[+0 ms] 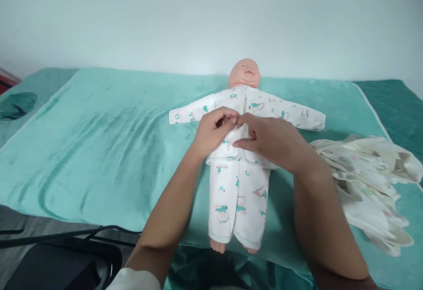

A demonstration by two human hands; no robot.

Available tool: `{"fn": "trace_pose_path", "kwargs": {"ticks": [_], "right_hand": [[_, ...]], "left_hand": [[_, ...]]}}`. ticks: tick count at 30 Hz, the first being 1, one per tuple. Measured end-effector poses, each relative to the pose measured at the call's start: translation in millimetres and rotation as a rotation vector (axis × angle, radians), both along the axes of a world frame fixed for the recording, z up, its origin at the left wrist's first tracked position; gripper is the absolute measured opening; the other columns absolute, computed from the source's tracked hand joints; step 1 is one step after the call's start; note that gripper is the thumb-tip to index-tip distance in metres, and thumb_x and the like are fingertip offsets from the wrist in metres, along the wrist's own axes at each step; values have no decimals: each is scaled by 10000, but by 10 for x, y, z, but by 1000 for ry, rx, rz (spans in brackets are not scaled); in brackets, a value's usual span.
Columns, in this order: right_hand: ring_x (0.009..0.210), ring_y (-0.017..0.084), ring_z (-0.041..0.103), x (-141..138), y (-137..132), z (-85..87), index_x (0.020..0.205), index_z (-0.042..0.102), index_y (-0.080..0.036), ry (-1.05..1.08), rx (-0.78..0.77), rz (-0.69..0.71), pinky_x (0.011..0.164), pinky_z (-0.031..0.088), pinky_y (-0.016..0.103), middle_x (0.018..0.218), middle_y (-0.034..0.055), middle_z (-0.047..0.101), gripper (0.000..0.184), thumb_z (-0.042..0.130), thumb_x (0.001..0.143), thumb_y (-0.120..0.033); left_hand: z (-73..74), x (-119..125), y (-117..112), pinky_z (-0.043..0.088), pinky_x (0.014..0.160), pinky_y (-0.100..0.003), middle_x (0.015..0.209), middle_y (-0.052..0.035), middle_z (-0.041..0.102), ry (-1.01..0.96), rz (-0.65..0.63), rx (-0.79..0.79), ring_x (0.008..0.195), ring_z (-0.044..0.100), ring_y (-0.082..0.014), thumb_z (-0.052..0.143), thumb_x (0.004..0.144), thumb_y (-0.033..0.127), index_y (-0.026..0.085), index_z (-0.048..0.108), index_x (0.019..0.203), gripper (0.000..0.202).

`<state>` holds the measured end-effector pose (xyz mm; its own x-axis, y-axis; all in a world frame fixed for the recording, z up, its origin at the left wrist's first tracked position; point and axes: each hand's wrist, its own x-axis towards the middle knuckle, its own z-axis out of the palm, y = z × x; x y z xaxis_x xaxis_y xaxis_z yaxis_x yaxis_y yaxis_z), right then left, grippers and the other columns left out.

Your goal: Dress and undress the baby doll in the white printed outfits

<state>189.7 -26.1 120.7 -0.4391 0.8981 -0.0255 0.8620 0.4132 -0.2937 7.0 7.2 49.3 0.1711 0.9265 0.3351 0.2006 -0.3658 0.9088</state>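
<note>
A baby doll (pixel 245 72) lies on its back, dressed in a white printed baby shirt (pixel 228 98) and matching trousers (pixel 223 193). Its sleeves stretch out to both sides, and its toes show below the trouser cuffs. At the middle of the shirt front, my left hand (pixel 214 129) is closed, thumb and fingers pinching the cloth by the button line. Facing it, my right hand (pixel 272 138) has curled fingers on the same front edge, its thumb lower on the shirt. A button (pixel 243 130) shows between the hands. The fingertips partly hide the cloth they hold.
A green plush cover (pixel 99 149) lies under the doll. Crumpled pale cloths (pixel 366 184) are heaped to the right of my right forearm. A white wall (pixel 165 21) stands behind. At the lower left is a dark chair-like object (pixel 62 263).
</note>
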Motion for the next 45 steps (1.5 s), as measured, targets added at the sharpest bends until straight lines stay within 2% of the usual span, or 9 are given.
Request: {"fn": "trace_pose_path", "kwargs": {"ticks": [4, 9, 12, 15, 19, 26, 31, 36, 45], "right_hand": [[687, 213, 617, -148, -72, -74, 1108, 538, -218, -81, 45, -122, 570, 261, 280, 769, 16, 656, 398, 686, 889, -515], [646, 185, 577, -253, -160, -161, 1033, 508, -201, -62, 62, -228, 559, 237, 287, 750, 16, 641, 144, 545, 926, -290], [624, 158, 536, -202, -169, -220, 1061, 497, -202, 40, 81, -213, 559, 238, 280, 751, -4, 627, 181, 504, 881, -190], [623, 140, 512, -87, -127, -270, 1066, 490, -204, 203, 67, -144, 580, 275, 267, 732, -25, 585, 216, 511, 853, -172], [653, 108, 474, 86, -25, -336, 1063, 494, -216, 616, -95, -27, 622, 366, 243, 753, -51, 503, 214, 547, 861, -166], [628, 86, 421, 157, 113, -493, 971, 518, -224, 1094, -266, 22, 559, 357, 230, 799, -40, 474, 180, 621, 858, -130], [624, 83, 423, 136, 125, -520, 952, 557, -225, 1125, -265, 12, 539, 356, 227, 797, -37, 490, 209, 647, 820, -90], [607, 84, 421, 141, 125, -533, 979, 583, -221, 1124, -304, 9, 519, 355, 227, 751, -45, 493, 188, 652, 835, -120], [641, 78, 435, 192, 142, -546, 982, 601, -224, 1057, -259, 2, 553, 367, 215, 772, -44, 493, 219, 649, 812, -95]], "left_hand": [[-28, -21, -40, 441, 673, -287, 829, -8, 711, 21, -4, 17, 736, 584, -128, 620, 917, 301, 230, 736, 935, 137], [78, -82, -43, 411, 647, -276, 871, -16, 714, 107, -99, 15, 734, 571, -119, 608, 912, 257, 216, 717, 879, 121], [131, -101, -52, 415, 648, -265, 879, -14, 693, 159, -181, 41, 755, 562, -116, 603, 880, 183, 210, 687, 819, 108], [138, -101, -60, 422, 634, -253, 898, -26, 663, 185, -213, 78, 802, 576, -128, 631, 861, 183, 210, 688, 803, 86], [108, -94, -62, 442, 652, -240, 957, -33, 640, 215, -223, 111, 833, 562, -128, 671, 867, 213, 218, 704, 882, 36], [96, -74, -81, 480, 724, -259, 1008, -27, 601, 305, -192, 208, 883, 571, -138, 729, 857, 267, 225, 681, 1017, 173], [81, 22, -133, 477, 772, -305, 989, -20, 615, 443, -86, 300, 880, 582, -153, 671, 864, 211, 226, 661, 993, 131], [56, 178, -192, 462, 803, -361, 980, -36, 638, 631, 114, 359, 890, 586, -193, 615, 774, 131, 199, 631, 932, 173], [75, 195, -208, 461, 744, -331, 909, -25, 628, 520, 127, 284, 812, 568, -169, 561, 755, 81, 209, 615, 883, 189]]}}
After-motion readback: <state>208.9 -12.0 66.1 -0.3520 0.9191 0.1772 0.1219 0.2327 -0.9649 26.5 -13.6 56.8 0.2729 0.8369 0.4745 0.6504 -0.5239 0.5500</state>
